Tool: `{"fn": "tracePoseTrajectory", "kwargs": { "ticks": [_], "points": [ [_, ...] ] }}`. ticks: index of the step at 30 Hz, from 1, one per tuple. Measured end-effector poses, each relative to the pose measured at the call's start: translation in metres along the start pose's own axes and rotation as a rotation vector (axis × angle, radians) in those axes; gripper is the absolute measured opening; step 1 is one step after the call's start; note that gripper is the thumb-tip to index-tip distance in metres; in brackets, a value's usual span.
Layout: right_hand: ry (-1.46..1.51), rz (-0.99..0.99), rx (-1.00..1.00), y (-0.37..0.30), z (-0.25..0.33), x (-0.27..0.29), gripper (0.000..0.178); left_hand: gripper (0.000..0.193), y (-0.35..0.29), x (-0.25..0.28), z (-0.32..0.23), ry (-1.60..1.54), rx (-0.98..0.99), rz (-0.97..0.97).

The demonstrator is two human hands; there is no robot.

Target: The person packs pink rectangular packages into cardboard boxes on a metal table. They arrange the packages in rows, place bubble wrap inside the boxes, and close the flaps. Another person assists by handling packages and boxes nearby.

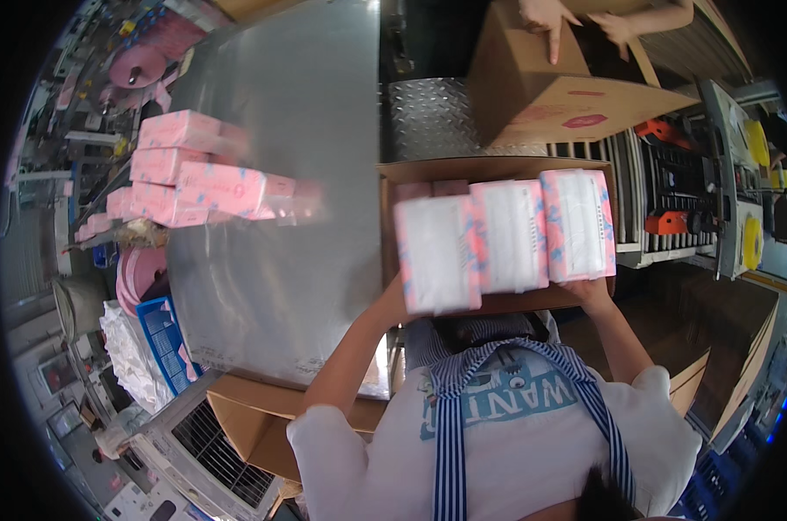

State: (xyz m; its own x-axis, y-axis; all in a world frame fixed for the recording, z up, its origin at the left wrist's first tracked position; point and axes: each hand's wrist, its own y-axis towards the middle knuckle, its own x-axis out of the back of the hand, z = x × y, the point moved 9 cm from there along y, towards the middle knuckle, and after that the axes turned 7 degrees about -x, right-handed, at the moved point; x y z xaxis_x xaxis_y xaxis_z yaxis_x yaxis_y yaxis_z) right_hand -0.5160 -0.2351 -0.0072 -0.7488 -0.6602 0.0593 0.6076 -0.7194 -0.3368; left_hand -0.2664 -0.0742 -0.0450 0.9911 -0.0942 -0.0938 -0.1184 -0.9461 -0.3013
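Between my two hands is a row of three soft tissue packs [508,234], white on top with pink and blue patterned sides, held over an open cardboard box [388,217]. My left hand [397,301] grips the left end of the row, its fingers mostly hidden by the nearest pack. At the other end, my right hand [586,292] is closed under the rightmost pack. Behind the row, the tops of more pink packs [435,187] show inside the box.
Left of the box stretches a grey metal table [315,165]. Stacked pink tissue packs [189,174] lie on its far left. Another person's hands [554,22] touch a second carton [576,108] beyond my box. A roller conveyor [680,243] with orange-handled parts stands at the right.
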Motion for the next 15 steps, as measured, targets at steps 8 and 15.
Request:
{"fn": "tracePoseTrajectory", "kwargs": {
  "ticks": [8,15],
  "points": [
    [-1.045,-0.422,-0.212,0.021,-0.037,0.060,0.051,0.037,0.148,-0.033,0.099,0.418,0.193,-0.333],
    [-1.133,-0.158,-0.208,0.171,-0.173,0.053,0.049,0.044,0.218,-0.046,0.117,0.826,0.004,-0.437]
  ]
}}
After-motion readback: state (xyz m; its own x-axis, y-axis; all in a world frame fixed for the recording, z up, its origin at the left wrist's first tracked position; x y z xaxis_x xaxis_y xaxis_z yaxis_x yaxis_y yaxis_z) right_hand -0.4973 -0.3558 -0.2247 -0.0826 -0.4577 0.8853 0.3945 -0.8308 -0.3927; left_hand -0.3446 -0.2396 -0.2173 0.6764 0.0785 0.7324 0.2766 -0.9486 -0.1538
